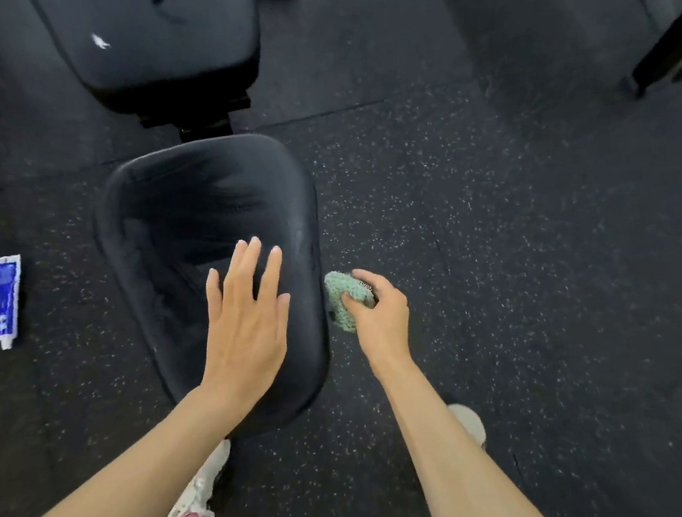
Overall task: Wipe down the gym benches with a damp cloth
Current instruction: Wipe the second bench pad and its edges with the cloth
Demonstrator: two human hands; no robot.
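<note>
A black padded bench seat fills the middle of the view, with the bench's longer back pad beyond it. My left hand lies flat on the near right part of the seat, fingers straight and spread. My right hand grips a bunched green cloth against the seat's right side edge, just below the top surface. A small white mark shows on the back pad.
Dark speckled rubber flooring surrounds the bench. A blue and white tube lies on the floor at the left beside a dark object. A black frame leg stands at the far right. My shoes are under the seat's near end.
</note>
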